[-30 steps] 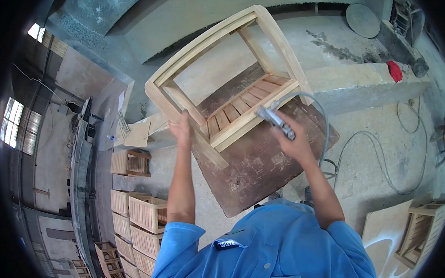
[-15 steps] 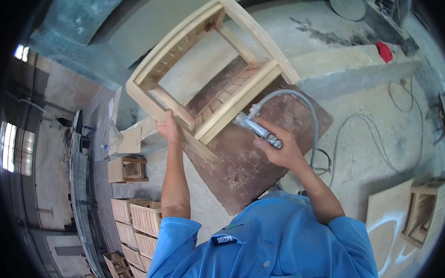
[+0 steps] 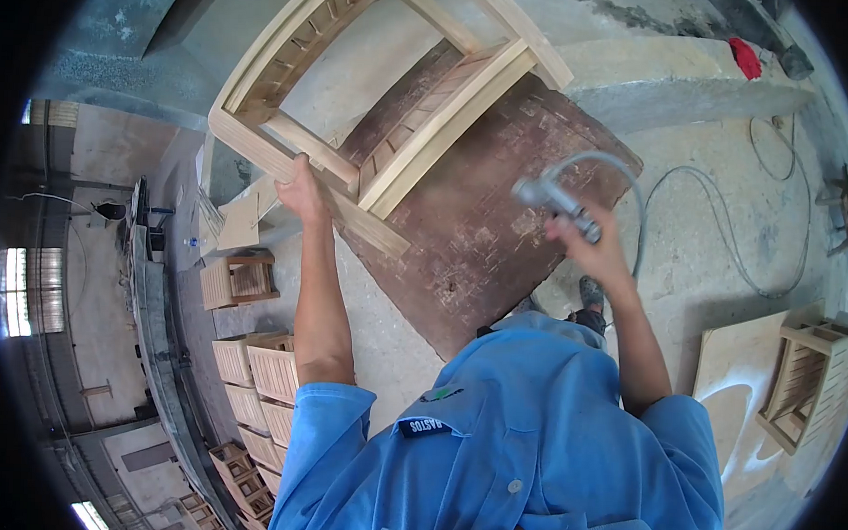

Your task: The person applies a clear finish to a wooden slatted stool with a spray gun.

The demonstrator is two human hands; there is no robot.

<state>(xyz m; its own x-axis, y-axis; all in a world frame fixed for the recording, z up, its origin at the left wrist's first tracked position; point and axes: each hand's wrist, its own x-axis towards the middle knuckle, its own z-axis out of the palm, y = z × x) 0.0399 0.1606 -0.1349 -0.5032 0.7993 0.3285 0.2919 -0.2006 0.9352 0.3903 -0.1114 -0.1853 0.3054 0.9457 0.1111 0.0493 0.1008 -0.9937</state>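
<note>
Here, wooden frame [image 3: 447, 130] beyond left grip [image 3: 302, 192] — clamped on its leg [image 3: 367, 226], right grip [image 3: 595, 245] clasping hosed tool [image 3: 561, 202]

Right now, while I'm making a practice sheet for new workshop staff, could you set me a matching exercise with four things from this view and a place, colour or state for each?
Things
1. wooden frame
2. metal tool
3. shirt
4. work surface

Places, colours, states
A. blue
B. held in the right hand
C. brown, with worn pale patches
D. gripped by the left hand

Pairs: 1-D, 2-B, 3-A, 4-C
</note>
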